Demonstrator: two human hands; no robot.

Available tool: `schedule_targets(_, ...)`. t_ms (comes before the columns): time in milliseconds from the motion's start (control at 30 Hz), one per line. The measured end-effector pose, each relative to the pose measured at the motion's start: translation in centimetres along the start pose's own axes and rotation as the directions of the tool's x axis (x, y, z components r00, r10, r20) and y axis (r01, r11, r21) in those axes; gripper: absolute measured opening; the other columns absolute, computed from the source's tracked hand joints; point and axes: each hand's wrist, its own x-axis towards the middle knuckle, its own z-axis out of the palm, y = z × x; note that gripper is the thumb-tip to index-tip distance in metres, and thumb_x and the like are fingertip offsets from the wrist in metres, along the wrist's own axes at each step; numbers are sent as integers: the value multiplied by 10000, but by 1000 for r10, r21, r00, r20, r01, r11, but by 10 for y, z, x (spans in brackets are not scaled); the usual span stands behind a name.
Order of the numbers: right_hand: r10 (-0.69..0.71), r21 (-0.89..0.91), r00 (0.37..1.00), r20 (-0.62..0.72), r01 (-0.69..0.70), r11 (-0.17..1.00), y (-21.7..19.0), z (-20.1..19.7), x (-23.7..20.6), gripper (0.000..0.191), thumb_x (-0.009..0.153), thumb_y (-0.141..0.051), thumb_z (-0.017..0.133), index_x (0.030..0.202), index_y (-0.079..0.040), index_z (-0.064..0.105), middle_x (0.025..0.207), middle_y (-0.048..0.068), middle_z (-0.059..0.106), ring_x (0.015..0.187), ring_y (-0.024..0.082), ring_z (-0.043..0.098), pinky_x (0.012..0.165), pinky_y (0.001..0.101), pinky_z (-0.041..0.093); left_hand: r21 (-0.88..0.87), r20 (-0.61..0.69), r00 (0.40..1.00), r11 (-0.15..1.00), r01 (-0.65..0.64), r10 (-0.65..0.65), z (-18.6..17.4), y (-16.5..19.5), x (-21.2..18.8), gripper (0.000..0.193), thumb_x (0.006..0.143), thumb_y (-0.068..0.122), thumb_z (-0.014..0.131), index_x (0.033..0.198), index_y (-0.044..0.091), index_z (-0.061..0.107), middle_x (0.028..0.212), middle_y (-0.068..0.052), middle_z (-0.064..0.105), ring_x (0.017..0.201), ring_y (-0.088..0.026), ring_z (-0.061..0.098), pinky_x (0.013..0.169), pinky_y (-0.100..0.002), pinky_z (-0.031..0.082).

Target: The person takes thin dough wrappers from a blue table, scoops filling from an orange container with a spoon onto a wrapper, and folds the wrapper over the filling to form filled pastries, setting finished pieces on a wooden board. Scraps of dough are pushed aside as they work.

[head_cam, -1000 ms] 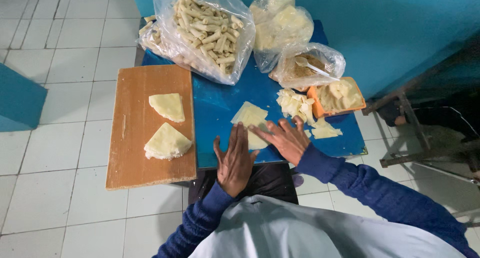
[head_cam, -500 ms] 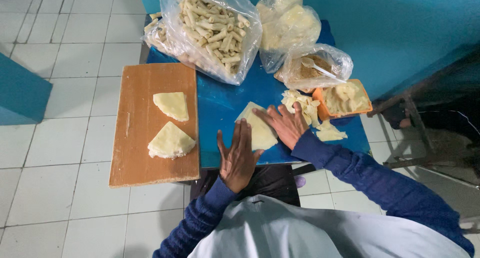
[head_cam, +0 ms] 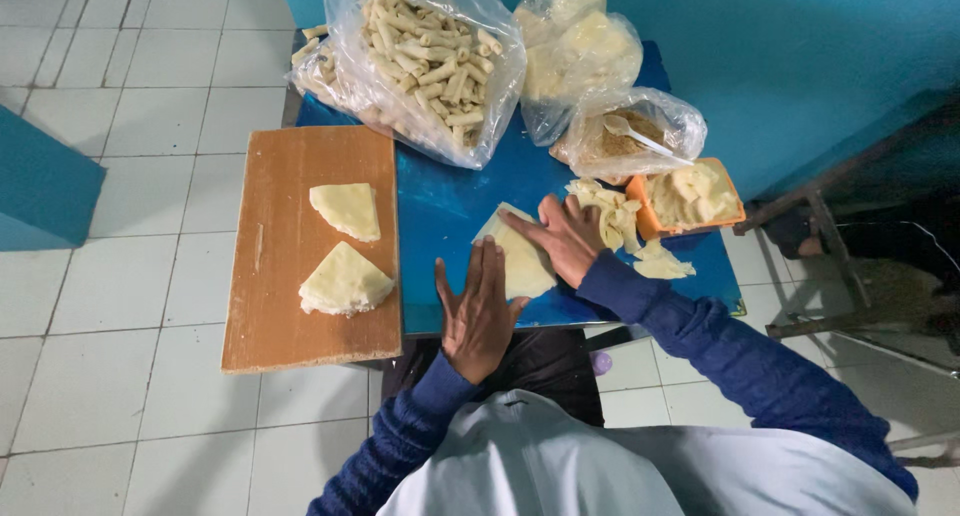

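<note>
Head view: left hand (head_cam: 480,311) and right hand (head_cam: 565,238) lie flat, fingers spread, pressing a pale dough sheet (head_cam: 518,258) onto the blue table (head_cam: 440,211); wooden board (head_cam: 290,256) sits left of them.

A wooden cutting board (head_cam: 300,276) lies along the nine o'clock edge of a blue table (head_cam: 440,201), carrying two folded dough stacks (head_cam: 345,244). At twelve o'clock, a clear plastic bag of rolled pastry sticks (head_cam: 420,61) sits open. Toward one o'clock rests a bag of pale dough sheets (head_cam: 575,51), and just below it a smaller bag of brown filling (head_cam: 625,136) holding a white spoon (head_cam: 640,136). An orange tray (head_cam: 690,198) sits at three o'clock. White floor tiles (head_cam: 120,126) surround the table.
</note>
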Motion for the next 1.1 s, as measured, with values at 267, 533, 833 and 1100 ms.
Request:
schedule_targets(267,-153,-244,985,-77,130,961,3,-8,-7,761,964,-98,515,1587,-500,344,1151,31,533,1009,250,499,814,521,394,3,39,999,1000,6,-6,-1,-1,4,807,870,429,708,1470,-42,443,1552,-169,394,1478,-280,313,1158,-701,164)
schedule_targets(533,-132,-289,986,-97,99,952,11,5,16,802,941,-39,526,1591,-484,373,1096,33,523,1002,262,490,835,542,398,-20,40,999,1000,14,-13,-1,0,6,786,855,409,718,1470,-3,454,1562,-163,385,1481,-277,328,1167,-698,137)
schedule_targets(833,38,109,997,-69,-31,994,19,-1,11,844,833,-12,574,1543,-454,454,1049,67,482,955,296,451,764,477,333,-21,41,999,999,29,-28,-3,3,2,781,859,402,724,1464,-13,454,1545,-159,410,1474,-268,341,1173,-696,137)
schedule_targets(1100,-49,-320,992,-117,9,947,7,-1,-14,718,918,-120,560,1584,-364,449,1091,-10,490,1031,198,493,876,504,354,-22,22,999,999,30,-30,-3,4,4,759,863,407,706,1454,-9,473,1553,-147,404,1474,-256,346,1165,-708,126)
